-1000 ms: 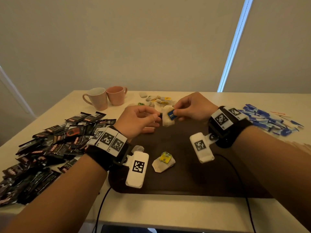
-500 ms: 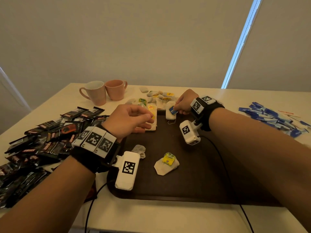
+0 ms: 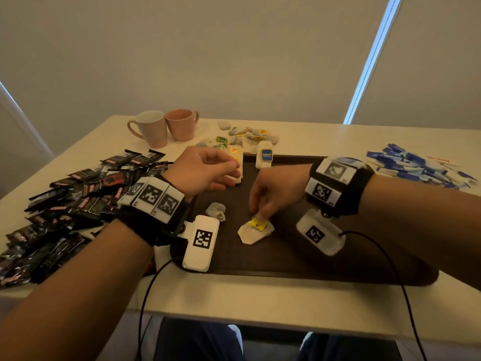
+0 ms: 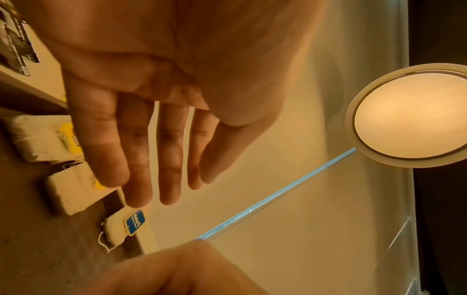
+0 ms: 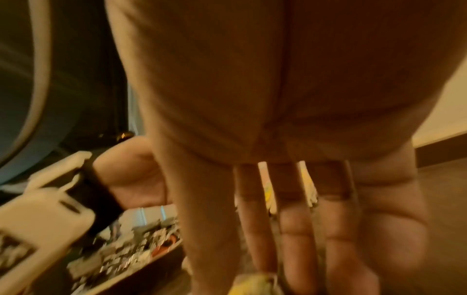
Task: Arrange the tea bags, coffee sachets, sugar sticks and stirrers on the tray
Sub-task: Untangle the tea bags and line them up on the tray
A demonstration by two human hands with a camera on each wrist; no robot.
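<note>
I judge us early: two tea bags (image 3: 263, 158) line the tray's (image 3: 299, 259) top edge; sachets (image 3: 78, 194) at left and sugar sticks (image 3: 413, 165) at right wait on the table. My right hand (image 3: 276, 194) pinches the yellow-tagged bag (image 3: 256, 229) at center; my left hand (image 3: 205, 169) hangs loose, empty. Only the left wrist view shows that open palm.

We count two mugs (image 3: 148, 128) at upper left of the head view. One tray (image 3: 299, 256) lies at centre. On it we count four tea bags (image 3: 256, 230): two at its top edge, one crumpled, one with a yellow tag. Coffee sachets (image 3: 78, 199) at left and sugar sticks (image 3: 413, 165) at right lie in piles too dense to count.
</note>
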